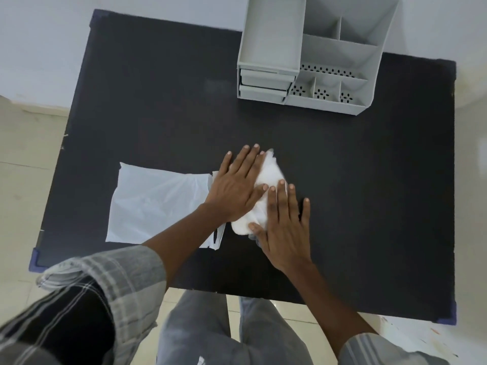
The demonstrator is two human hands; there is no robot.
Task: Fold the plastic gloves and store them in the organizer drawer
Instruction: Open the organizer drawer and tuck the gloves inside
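A folded, bunched white plastic glove lies on the black table, pressed flat under both palms. My left hand lies flat across its left part, fingers spread. My right hand covers its lower right part, fingers stretched forward. A second clear plastic glove lies spread flat to the left, its right end under my left wrist. The grey organizer stands at the back of the table, its two small drawers facing me and shut.
The organizer has open compartments with perforated floors on its right side and a tall tray on top of the drawers. The table's near edge runs just above my knees. Pale tiled floor surrounds the table.
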